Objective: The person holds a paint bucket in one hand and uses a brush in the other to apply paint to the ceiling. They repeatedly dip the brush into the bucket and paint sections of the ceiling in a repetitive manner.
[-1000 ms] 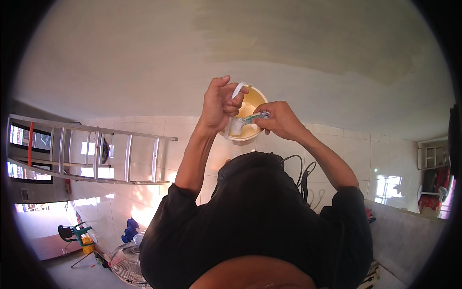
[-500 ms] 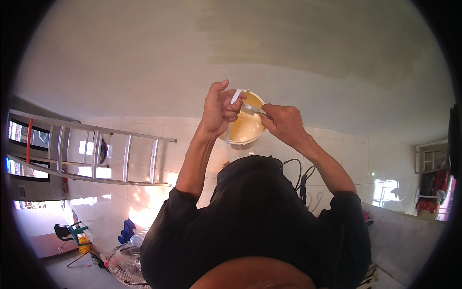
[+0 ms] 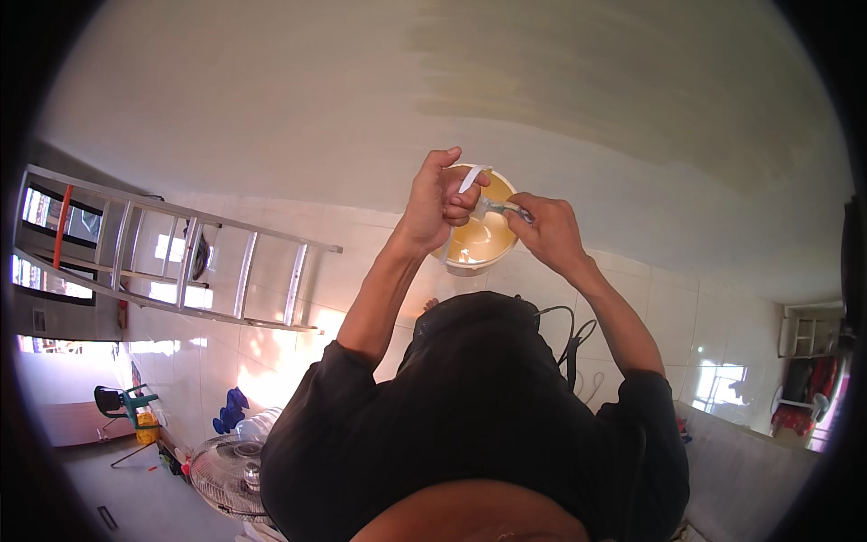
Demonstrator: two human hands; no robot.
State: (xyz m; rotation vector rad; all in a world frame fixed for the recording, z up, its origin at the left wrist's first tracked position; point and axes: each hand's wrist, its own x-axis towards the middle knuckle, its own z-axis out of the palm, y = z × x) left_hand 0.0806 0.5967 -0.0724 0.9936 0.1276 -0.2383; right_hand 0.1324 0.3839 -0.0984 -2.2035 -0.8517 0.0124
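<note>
- Shifted slightly since half a second ago: right hand (image 3: 546, 233) nearer the bucket's rim, brush tip dipping in.
- Left hand (image 3: 440, 200): fingers closed around the white handle of the small bucket (image 3: 479, 237), held up near the ceiling (image 3: 452, 90).
- Right fingers clamped on the brush (image 3: 499, 207), over yellowish paint.
- Step, by judgement: loading the brush; next, wiping off excess and lifting without drips.
</note>
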